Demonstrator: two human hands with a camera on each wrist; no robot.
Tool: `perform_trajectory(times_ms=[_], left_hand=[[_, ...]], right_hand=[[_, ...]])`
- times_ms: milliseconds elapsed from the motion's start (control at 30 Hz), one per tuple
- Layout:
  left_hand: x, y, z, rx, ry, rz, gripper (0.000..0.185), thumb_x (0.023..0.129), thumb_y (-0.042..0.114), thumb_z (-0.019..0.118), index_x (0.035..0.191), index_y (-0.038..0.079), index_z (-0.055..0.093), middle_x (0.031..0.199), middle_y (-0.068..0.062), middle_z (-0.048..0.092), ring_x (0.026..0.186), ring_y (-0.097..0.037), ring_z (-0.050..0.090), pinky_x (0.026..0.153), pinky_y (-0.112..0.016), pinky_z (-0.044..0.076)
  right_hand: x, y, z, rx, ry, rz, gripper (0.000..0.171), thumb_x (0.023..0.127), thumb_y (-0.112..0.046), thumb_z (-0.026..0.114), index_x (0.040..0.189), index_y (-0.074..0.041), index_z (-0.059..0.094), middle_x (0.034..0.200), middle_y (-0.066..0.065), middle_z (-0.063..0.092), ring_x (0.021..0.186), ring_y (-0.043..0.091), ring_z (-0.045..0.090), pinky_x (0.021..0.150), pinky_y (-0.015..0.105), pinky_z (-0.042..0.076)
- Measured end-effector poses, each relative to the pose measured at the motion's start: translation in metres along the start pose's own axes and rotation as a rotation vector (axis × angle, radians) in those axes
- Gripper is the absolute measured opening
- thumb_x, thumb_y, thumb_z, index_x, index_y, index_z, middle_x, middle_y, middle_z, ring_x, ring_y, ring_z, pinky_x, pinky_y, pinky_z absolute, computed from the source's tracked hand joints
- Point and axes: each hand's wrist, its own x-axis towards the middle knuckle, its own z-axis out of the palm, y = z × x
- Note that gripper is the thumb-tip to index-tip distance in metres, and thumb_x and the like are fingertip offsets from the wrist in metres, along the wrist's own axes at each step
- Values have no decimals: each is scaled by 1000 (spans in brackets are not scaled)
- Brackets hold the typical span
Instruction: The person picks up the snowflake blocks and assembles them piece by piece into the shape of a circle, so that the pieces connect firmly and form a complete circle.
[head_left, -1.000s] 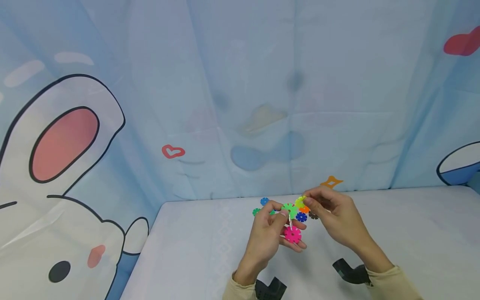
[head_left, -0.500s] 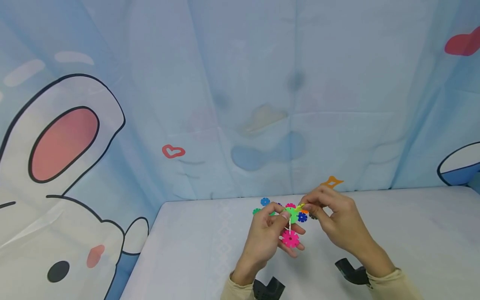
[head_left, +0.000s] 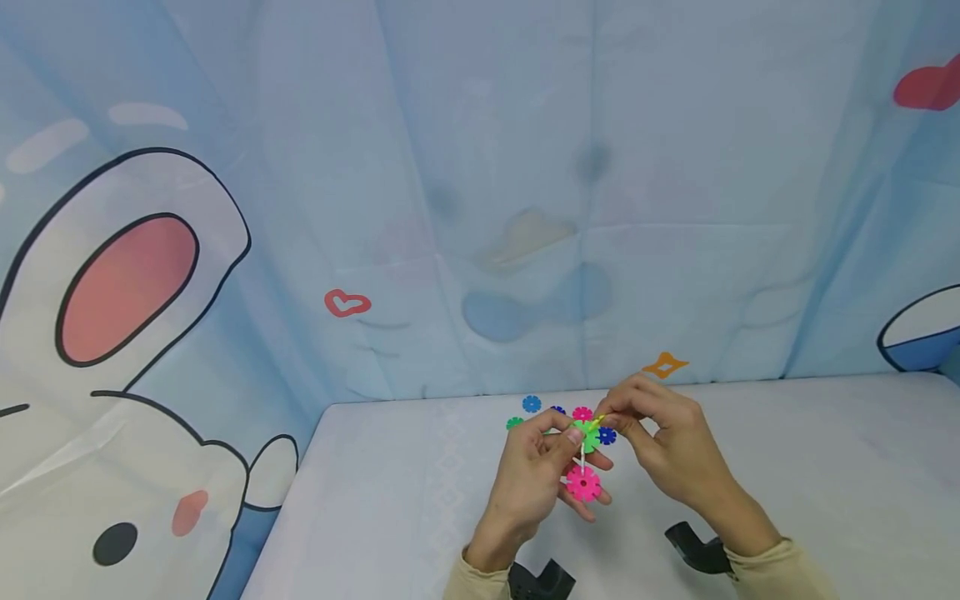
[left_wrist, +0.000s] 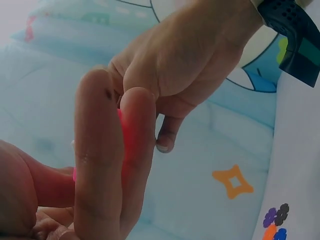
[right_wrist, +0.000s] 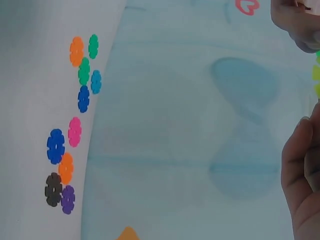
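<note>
1. Lower now, the pink disc (head_left: 582,483) hangs beneath a green disc (head_left: 587,435), above the table (head_left: 390,500).
2. Left hand (head_left: 536,475) pinches the cluster.
3. Right hand (head_left: 667,446) pinches a yellow-green piece (head_left: 599,421) against it.

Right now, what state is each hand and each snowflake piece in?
left hand: grip pinches the joined pieces, raised off the table
right hand: grip pinches the yellow-green piece
pink piece: joined below the green piece, held in the air
green piece: joined, held between both hands
yellow-green piece: pressed edge-on against the green piece
loose pieces: lying flat on the table, untouched
</note>
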Motion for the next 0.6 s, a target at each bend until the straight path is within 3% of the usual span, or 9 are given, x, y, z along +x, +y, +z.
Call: perform_trajectory(times_ms=[133, 200, 300, 433, 533, 600], left_hand=[[0, 0, 0, -24, -8, -26, 19, 112, 18, 53, 110, 1, 59, 103, -44, 70, 62, -24, 78, 47, -30, 61], [0, 0, -1, -30, -14, -45, 16, 112, 17, 51, 107, 4, 57, 104, -44, 70, 61, -16, 77, 48, -29, 61], [1, 0, -3, -15, -16, -77, 13, 112, 16, 49, 105, 7, 54, 104, -41, 72, 64, -23, 79, 50, -31, 62], [2, 1, -9, 12, 21, -100, 12, 112, 18, 48, 110, 7, 52, 105, -34, 76, 73, -40, 80, 51, -31, 63], [3, 2, -14, 21, 67, -105, 14, 112, 19, 49, 113, 5, 52, 104, -29, 78, 76, -42, 80, 50, -30, 62], [3, 3, -17, 37, 96, -108, 14, 112, 19, 50, 113, 5, 53, 104, -26, 79, 75, -37, 80, 51, -29, 62]], right_hand=[[-1, 0, 1, 13, -8, 9, 21, 95, 1, 74, 95, -20, 74, 94, -4, 69, 83, 1, 64, 75, 11, 56], [-1, 0, 0, 22, -22, 20, 24, 94, 3, 75, 98, -21, 76, 95, -6, 69, 83, 1, 64, 74, 12, 56], [-1, 1, 0, 25, -57, 32, 32, 92, 7, 76, 109, -20, 79, 98, -6, 69, 78, 1, 62, 69, 13, 56], [-2, 9, 0, -51, -107, 92, 42, 94, 3, 76, 131, -17, 74, 106, -4, 70, 78, 4, 66, 69, 17, 58], [-9, 23, 2, -160, -176, 192, 48, 96, -3, 76, 141, -13, 66, 115, 2, 70, 89, 14, 70, 75, 27, 62], [-16, 37, 5, -239, -266, 265, 50, 96, -7, 77, 144, -10, 63, 123, 10, 69, 102, 24, 68, 82, 38, 62]])
